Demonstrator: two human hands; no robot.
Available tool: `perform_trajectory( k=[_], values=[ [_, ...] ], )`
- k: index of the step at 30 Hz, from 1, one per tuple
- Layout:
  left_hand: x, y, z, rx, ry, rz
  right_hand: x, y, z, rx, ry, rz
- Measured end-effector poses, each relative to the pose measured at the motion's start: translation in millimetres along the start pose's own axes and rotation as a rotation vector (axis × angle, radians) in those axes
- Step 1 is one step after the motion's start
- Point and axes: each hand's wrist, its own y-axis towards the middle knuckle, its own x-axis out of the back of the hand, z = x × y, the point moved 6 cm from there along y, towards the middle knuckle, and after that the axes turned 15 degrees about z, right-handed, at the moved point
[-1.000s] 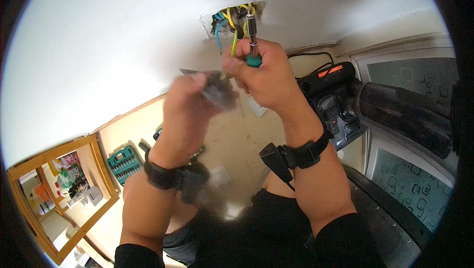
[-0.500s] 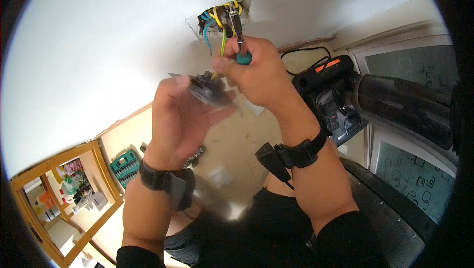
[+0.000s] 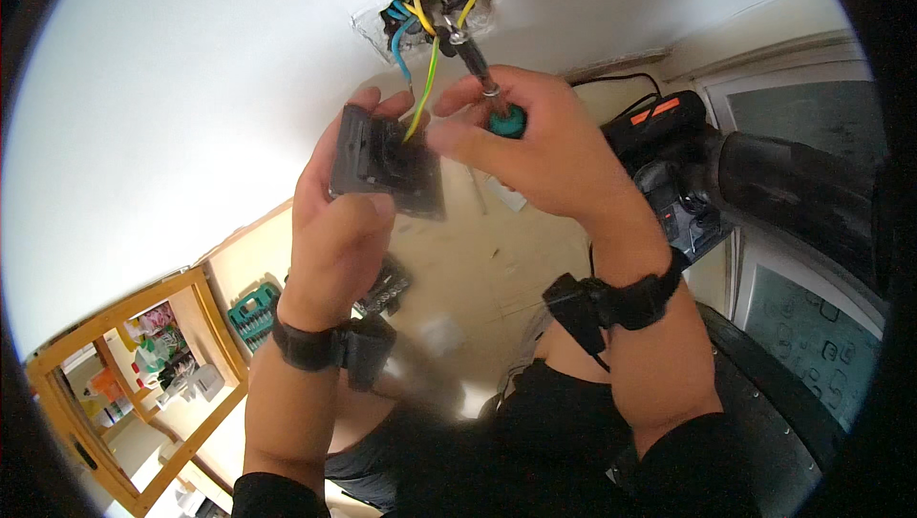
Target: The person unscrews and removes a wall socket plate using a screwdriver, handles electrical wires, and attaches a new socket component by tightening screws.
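Observation:
My left hand (image 3: 330,255) is closed round a dark square socket or switch plate (image 3: 368,169), thumb on the near edge and fingers behind the far one. A green-and-yellow wire (image 3: 427,88) runs from the wall box (image 3: 382,36) down to the plate. A blue wire (image 3: 398,45) hangs from the box with its bare end near my left fingertips. Close on the right, my right hand (image 3: 564,150) grips a screwdriver (image 3: 507,121) with a green end cap and a see-through handle. Its shaft points up toward the box. My right fingertips are near the green-and-yellow wire.
More yellow wires (image 3: 468,4) are bunched inside the box. On the right are a black case-like object with an orange label (image 3: 654,109), a thick dark cylinder (image 3: 793,179) and frosted windows (image 3: 798,327). Lower left stand a wooden-framed opening (image 3: 215,327) and a green tool set (image 3: 253,313).
The plate has turned in my left hand from a slant to face me more squarely. My right hand, still holding the screwdriver, has shifted a little right, away from the plate.

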Motion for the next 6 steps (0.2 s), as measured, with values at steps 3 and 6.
perform_trajectory(
  k=[3,6],
  values=[
    [-3.6,2.8,0.1,0.003,-0.103,0.033,8.5,-16.1,-3.5,-0.104,0.018,-0.007],
    [-3.7,4.2,3.7,0.027,-0.127,0.072,13.4,-25.1,-12.9,-0.131,0.030,0.043]
  ],
)
